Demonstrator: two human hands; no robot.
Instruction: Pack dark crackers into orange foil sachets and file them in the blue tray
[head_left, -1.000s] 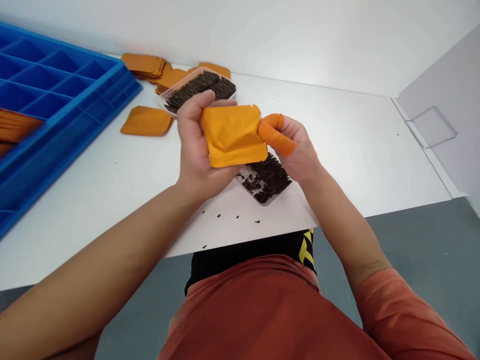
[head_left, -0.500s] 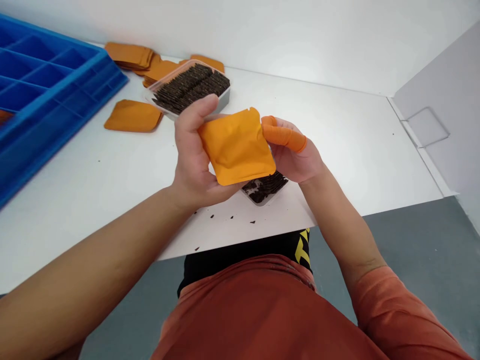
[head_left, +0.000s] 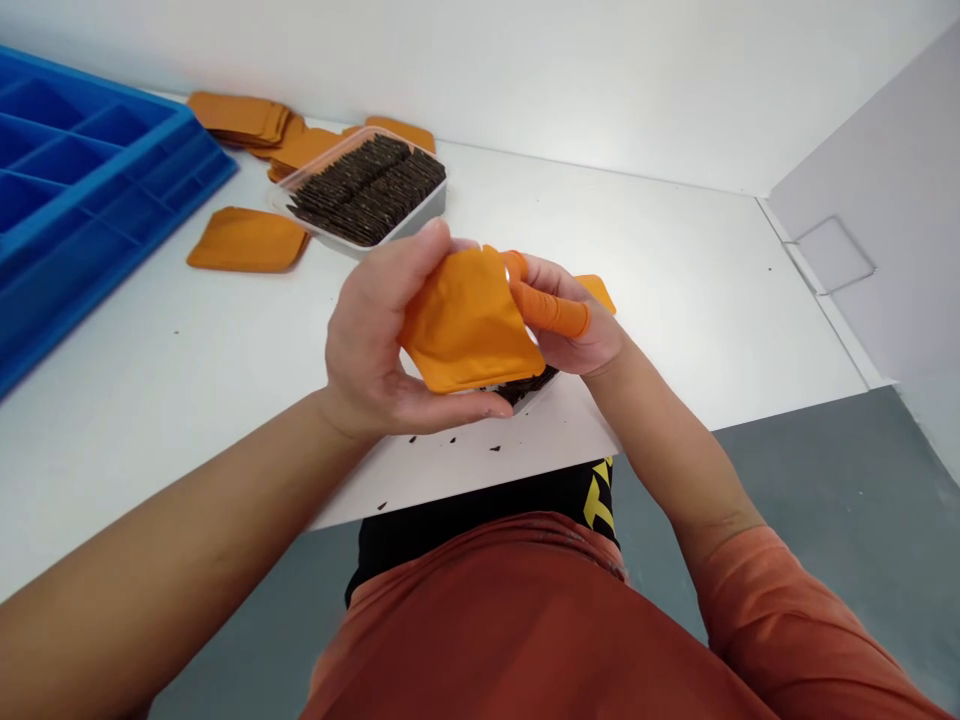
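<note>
My left hand (head_left: 367, 340) is wrapped round the left side of an orange pouch (head_left: 471, 322), its thumb along the top corner and fingers beneath. The pouch bulges and is creased. My right hand (head_left: 581, 335) wears orange finger covers on two fingers and grips the pouch's right edge, where a small gap shows. Right under the hands stands a small container (head_left: 534, 398) of thin dark pieces, mostly hidden. Behind the right hand another orange pouch (head_left: 598, 292) shows in part. A larger clear tub (head_left: 420, 215) beyond holds rows of thin dark slices (head_left: 371, 190).
To the left stands a blue divided crate (head_left: 142, 190). Stacked orange pouches (head_left: 240, 118) lie by the back wall, with another flat pouch (head_left: 247, 240) nearer. Dark crumbs (head_left: 495, 449) dot the white table (head_left: 675, 300) near its front edge. A wire handle (head_left: 840, 255) is on the right-hand panel.
The pouch in my hands has tipped and bulged, its right edge parting slightly. Both hands have shifted a little down and left in view, uncovering a pouch behind the right hand.
</note>
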